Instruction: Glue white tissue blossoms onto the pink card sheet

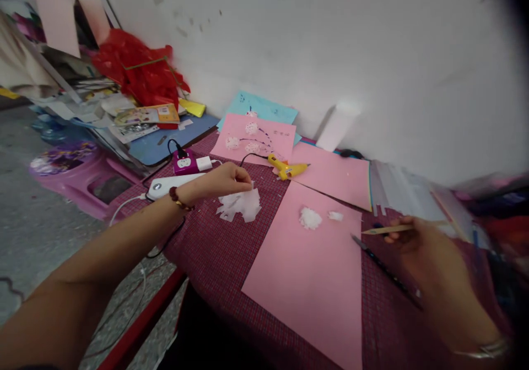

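Head view: the left hand curls its fingers by torn white paper bits on the table; I can't tell if they pinch one. The right hand pinches a pointy wooden stick near the big pink sheet, which has a puffy white clump on it. A purple plug box has a black plug in it. The red bag's insides are hidden.

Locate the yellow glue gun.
In the head view, the yellow glue gun lies slightly right of centre, to the right of the left hand, by the near edge of the flower-decorated pink sheet.
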The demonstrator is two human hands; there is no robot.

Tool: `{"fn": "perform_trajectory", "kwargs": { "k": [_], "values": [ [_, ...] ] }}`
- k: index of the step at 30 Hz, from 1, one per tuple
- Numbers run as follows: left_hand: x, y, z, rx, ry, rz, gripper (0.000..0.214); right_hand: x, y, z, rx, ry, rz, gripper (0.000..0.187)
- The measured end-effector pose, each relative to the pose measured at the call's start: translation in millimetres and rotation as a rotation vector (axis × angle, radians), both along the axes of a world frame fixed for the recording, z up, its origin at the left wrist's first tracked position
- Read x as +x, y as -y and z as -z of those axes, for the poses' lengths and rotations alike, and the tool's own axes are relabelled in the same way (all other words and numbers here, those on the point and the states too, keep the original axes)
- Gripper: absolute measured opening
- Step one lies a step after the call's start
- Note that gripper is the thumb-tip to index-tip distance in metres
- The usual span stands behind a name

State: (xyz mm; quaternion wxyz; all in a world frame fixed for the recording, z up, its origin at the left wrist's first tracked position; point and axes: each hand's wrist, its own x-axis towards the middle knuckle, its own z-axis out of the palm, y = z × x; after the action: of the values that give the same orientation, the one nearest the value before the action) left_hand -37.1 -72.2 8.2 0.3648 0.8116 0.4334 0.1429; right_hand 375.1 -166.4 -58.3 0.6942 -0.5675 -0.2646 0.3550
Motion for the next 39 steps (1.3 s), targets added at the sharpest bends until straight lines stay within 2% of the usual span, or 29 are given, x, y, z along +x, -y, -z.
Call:
{"fn": "perform_trajectory", "kwargs": {
  "k": [2,5,7,11,13,15,18,21,23,26,31,35,39],
  "values": [
    [4,-5,-0.6,-0.004,-0.097,-0.055,0.028,-2,1,5.1,-0.029,-0.066,-0.076,0.010],
    [9,-11,1.8,0.169,-0.244,-0.103,0.028,-4,3,13.8,-0.039,-0.067,-0.118,0.013],
    [14,-12,-0.4,0.251,-0.272,-0.118,0.026,-4,5,19.7,-0.038,-0.062,-0.158,0.014],
    [30,-8,-10.8,0.204,-0.240,-0.103,0.022,0,6,27.1,0.001,-0.093,-0.200,0.016],
    [38,-8,-10.8,0.170,-0.277,-0.041,0.020,1,7,27.5,0.025,-0.094,-0.179,0.016],
    [44,-12,-3.9,0.177,-0.364,0.047,0.017,2,7,26.6,0.036,-0.092,-0.163,0.015],
    [47,-20,16.0,0.308,-0.528,0.152,0.017,1,8,25.3,0.044,-0.103,-0.168,0.015],
    [47,-27,35.7,0.427,-0.652,0.177,0.022,-1,8,25.3,0.057,-0.113,-0.185,0.015],
    [48,-28,43.5,0.438,-0.692,0.161,0.026,-2,7,25.7,0.064,-0.112,-0.205,0.015],
    [49,-28,45.0,0.359,-0.613,0.136,0.019,-1,7,26.9,0.053,-0.116,-0.228,0.013],
    [46,-27,32.8,0.160,-0.355,0.101,0.017,0,8,29.5,0.033,-0.115,-0.201,0.013],
    [44,-27,25.5,0.114,-0.228,0.014,0.016,-1,9,29.4,0.038,-0.116,-0.181,0.016],
    [44,-27,24.2,0.096,-0.217,-0.038,0.012,-1,11,30.4,0.035,-0.130,-0.173,0.017]
  ]
}}
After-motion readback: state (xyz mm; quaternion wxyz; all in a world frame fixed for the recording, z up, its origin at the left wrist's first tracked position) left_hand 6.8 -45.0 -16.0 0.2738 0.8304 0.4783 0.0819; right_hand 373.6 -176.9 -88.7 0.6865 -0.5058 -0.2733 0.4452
